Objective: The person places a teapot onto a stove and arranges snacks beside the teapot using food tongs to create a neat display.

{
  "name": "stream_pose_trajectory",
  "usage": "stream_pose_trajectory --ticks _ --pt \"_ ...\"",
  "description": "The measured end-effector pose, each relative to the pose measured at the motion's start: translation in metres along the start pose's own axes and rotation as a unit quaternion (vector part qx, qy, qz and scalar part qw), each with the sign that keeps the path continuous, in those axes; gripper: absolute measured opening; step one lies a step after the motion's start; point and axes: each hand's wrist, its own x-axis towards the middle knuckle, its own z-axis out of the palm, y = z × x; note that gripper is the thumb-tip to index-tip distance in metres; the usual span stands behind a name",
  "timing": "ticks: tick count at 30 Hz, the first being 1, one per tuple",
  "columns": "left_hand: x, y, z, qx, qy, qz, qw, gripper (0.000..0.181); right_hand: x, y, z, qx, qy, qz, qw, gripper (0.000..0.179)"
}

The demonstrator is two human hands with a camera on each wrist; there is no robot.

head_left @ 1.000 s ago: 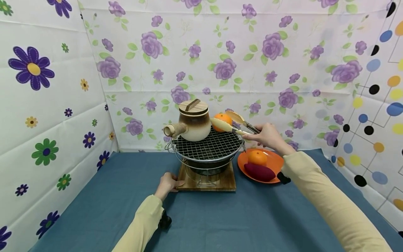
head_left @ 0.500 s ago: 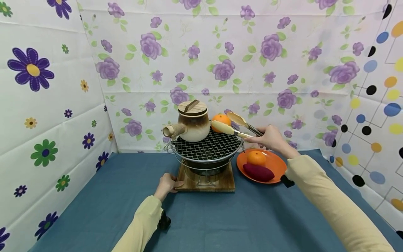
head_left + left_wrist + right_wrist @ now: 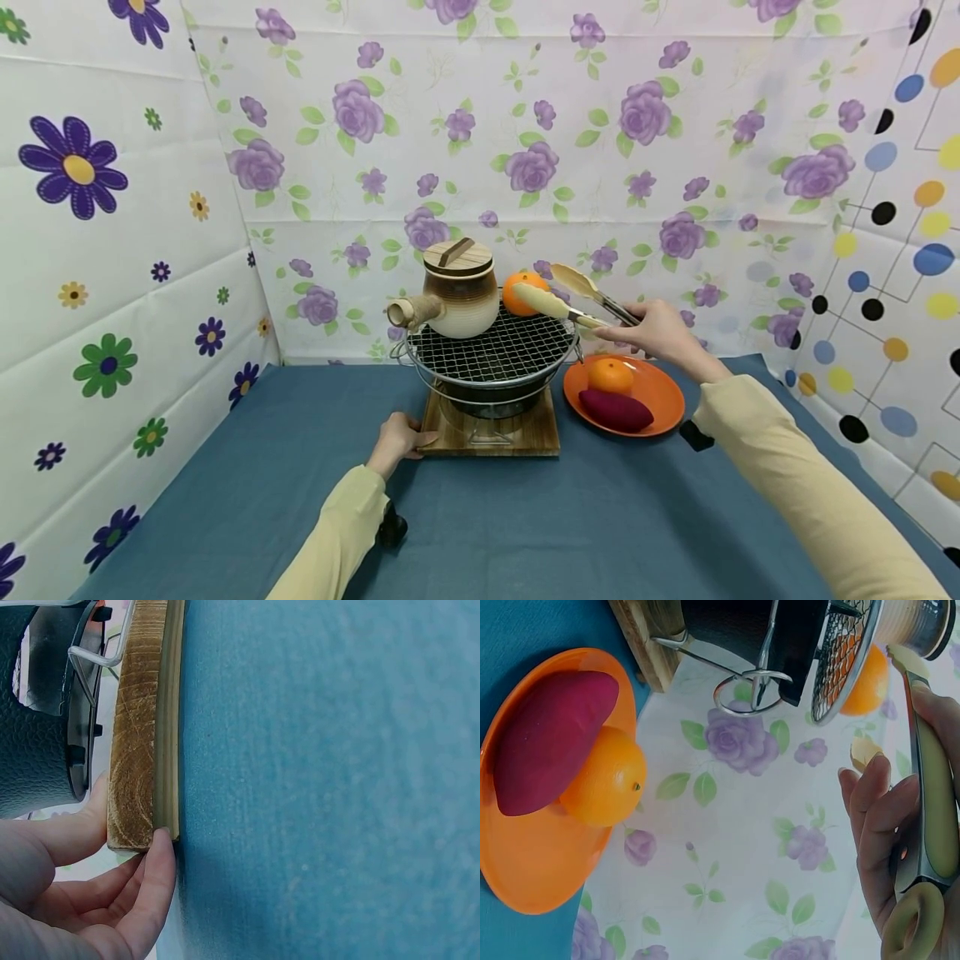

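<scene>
My right hand (image 3: 656, 329) holds a pair of tongs (image 3: 543, 302) with pale tips and metal arms, also seen along the right wrist view. The tongs' arms are spread apart. Their nearer tip overlaps an orange (image 3: 528, 278) on the round wire grill (image 3: 517, 346); nothing is pinched between the tips. Beside that orange stands a brown and cream teapot (image 3: 461, 310) with a wooden lid. My left hand (image 3: 82, 892) grips the near left corner of the wooden board (image 3: 525, 443) under the grill, thumb above and fingers below in the head view.
To the right of the board, an orange plate (image 3: 667, 400) bears another orange (image 3: 609, 375) and a purple sweet potato (image 3: 615, 411). A blue cloth (image 3: 480, 533) covers the table. Flowered sheets (image 3: 420, 108) stand behind and at the left; a dotted one is at the right.
My right hand has drawn the tongs a little to the right, and the orange on the grill has stayed there as the tips slid away. My left hand keeps its grip on the board.
</scene>
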Motion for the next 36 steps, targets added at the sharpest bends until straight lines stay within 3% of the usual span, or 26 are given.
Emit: stream_pose_trajectory --ticks 8,20,29,32,36 --pt "0.0 -0.002 0.001 -0.006 -0.001 -0.002 1.0 0.017 -0.009 0.005 -0.006 -0.002 0.008 0.004 1.0 0.082" --pt "-0.001 -0.004 0.0 -0.022 -0.009 0.008 0.9997 0.017 -0.019 0.011 -0.013 0.004 0.02 0.011 0.9997 0.053" --pt "0.002 -0.004 0.0 -0.025 -0.01 -0.007 0.9996 0.021 -0.028 0.018 -0.022 0.016 0.013 0.032 0.9993 0.068" --pt "0.011 -0.014 0.002 -0.035 -0.013 0.01 0.9993 0.025 -0.03 0.021 -0.025 0.015 0.01 0.038 0.9991 0.076" --pt "0.01 -0.013 0.002 -0.036 -0.011 0.007 0.9993 0.024 -0.034 0.026 -0.028 0.013 0.013 0.038 0.9991 0.078"
